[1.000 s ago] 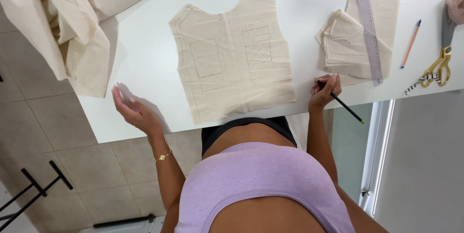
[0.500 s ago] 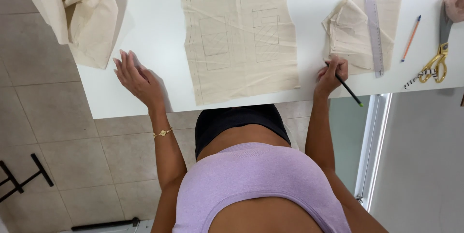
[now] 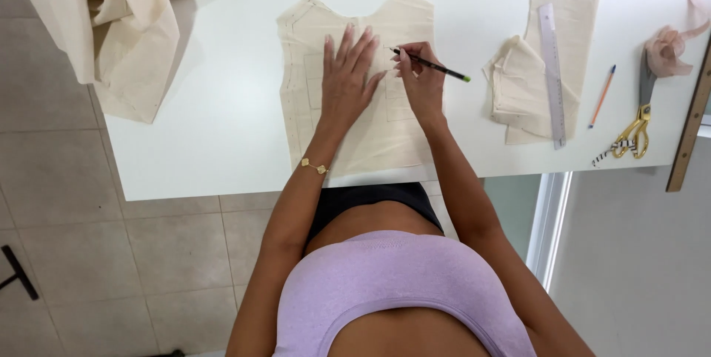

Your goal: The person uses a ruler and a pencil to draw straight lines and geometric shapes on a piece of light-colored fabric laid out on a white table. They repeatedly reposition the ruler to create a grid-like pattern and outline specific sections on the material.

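My left hand (image 3: 346, 83) lies flat, fingers spread, on the cream bodice piece (image 3: 355, 90) at the middle of the white table (image 3: 215, 127); thin, limp cloth, apt to creep, so I pin it broadly. My right hand (image 3: 421, 79) pinches a dark pencil (image 3: 429, 66), tip on the fabric.

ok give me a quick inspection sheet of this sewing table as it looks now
surface: white table, on a tiled floor
job's things: cream bodice piece lying flat; black pencil
clutter: draped cream cloth, folded fabric pieces, clear ruler, orange pencil, gold-handled scissors, pink ribbon
hands: left hand spread flat on the bodice piece; right hand gripping the black pencil over it
cables: nothing seen
surroundings: wooden strip at the right edge
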